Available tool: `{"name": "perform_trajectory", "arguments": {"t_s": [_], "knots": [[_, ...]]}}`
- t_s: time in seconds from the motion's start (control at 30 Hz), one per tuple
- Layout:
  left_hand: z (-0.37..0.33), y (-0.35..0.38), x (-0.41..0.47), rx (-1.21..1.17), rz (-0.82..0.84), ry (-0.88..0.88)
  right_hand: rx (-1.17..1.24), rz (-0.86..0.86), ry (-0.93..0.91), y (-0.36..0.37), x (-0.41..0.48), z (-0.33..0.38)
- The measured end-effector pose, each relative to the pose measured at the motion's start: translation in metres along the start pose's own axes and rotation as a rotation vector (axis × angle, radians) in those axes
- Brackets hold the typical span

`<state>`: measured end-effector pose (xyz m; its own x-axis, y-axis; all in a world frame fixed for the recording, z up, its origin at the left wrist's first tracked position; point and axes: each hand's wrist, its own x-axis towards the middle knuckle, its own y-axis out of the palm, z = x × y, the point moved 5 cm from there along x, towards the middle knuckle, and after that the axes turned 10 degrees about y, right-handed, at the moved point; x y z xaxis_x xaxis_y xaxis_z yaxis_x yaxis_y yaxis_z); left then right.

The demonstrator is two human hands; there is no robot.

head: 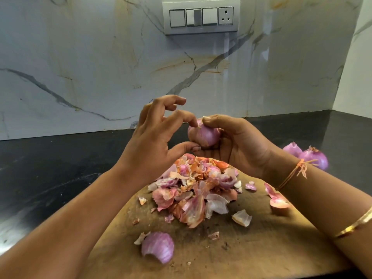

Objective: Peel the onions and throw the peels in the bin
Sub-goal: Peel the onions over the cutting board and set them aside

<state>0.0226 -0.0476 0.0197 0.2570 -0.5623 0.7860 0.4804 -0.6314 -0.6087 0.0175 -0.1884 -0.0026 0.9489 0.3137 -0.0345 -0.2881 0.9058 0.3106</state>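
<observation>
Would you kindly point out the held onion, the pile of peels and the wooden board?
held onion (203, 136): head view, its bare pink side.
pile of peels (192, 191): head view, middle of the heap.
wooden board (251, 250): head view, bare patch at its near right.

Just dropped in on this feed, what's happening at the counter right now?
A person is peeling an onion above a wooden board. The right hand grips it while the left hand picks at the skin near its top with forefinger and thumb. A pile of peels lies on the board, with loose scraps around it. Two more onions sit on the dark counter to the right. No bin is in view, and the peels are not yet cleared away.
</observation>
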Motion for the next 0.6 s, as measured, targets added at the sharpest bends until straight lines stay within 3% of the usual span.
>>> {"name": "perform_trajectory", "arguments": {"t_s": [0.23, 0.6], "knots": [[-0.0023, -0.002, 0.0006, -0.001, -0.034, 0.024, 0.028, 0.008, 0.001, -0.0006, -0.0018, 0.0023], [0.0024, 0.0039, -0.0006, -0.008, 0.036, 0.016, -0.201, -0.024, -0.068, -0.0039, 0.0019, 0.0033]]}}
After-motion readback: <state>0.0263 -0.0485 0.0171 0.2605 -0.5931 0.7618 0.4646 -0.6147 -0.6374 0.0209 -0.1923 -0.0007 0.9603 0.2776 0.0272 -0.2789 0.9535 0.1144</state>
